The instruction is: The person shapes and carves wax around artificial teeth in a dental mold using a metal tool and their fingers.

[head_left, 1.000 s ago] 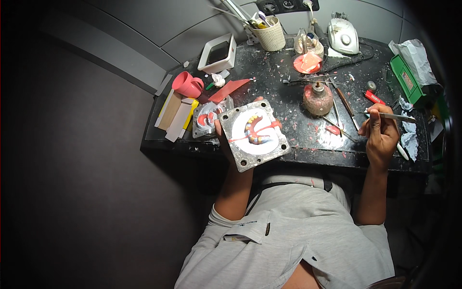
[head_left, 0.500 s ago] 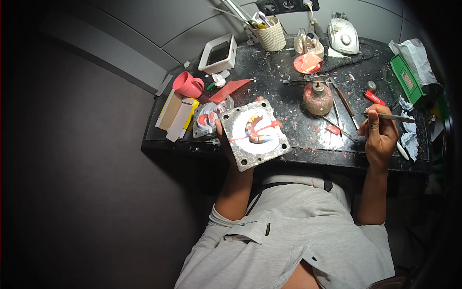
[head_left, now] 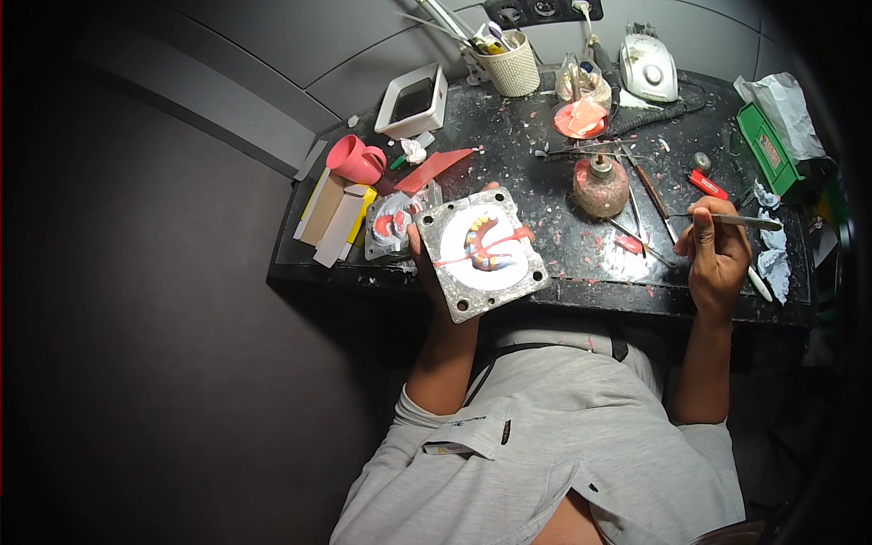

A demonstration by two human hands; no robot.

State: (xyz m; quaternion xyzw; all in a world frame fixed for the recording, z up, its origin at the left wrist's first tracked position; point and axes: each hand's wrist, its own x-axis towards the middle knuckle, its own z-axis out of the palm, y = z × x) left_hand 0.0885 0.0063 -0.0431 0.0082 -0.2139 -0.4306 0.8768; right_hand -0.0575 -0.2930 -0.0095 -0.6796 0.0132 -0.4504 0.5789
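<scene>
My left hand [head_left: 414, 242] grips a square metal dental flask half [head_left: 444, 289] from beneath, above the bench's front edge. Most of that hand is hidden behind the flask. White plaster [head_left: 454, 243] fills its middle, around a curved dental arch [head_left: 473, 238] with yellowish teeth and grey parts. Red wax strips [head_left: 520, 234] run from the arch to both sides of the flask. Held off to the right, my right hand [head_left: 718, 263] is closed round a thin metal spatula [head_left: 752, 222], apart from the flask. Another flask half [head_left: 374, 245] with plaster and red material lies behind at left.
On the black bench [head_left: 518, 168] stand a pink mug [head_left: 352, 160], a white tray [head_left: 438, 102], a tool holder [head_left: 514, 73] and a round burner [head_left: 599, 193]. Hand tools [head_left: 647, 186], a red lighter [head_left: 708, 185] and a green box [head_left: 767, 150] are at right. A red wax sheet [head_left: 438, 169] lies at left.
</scene>
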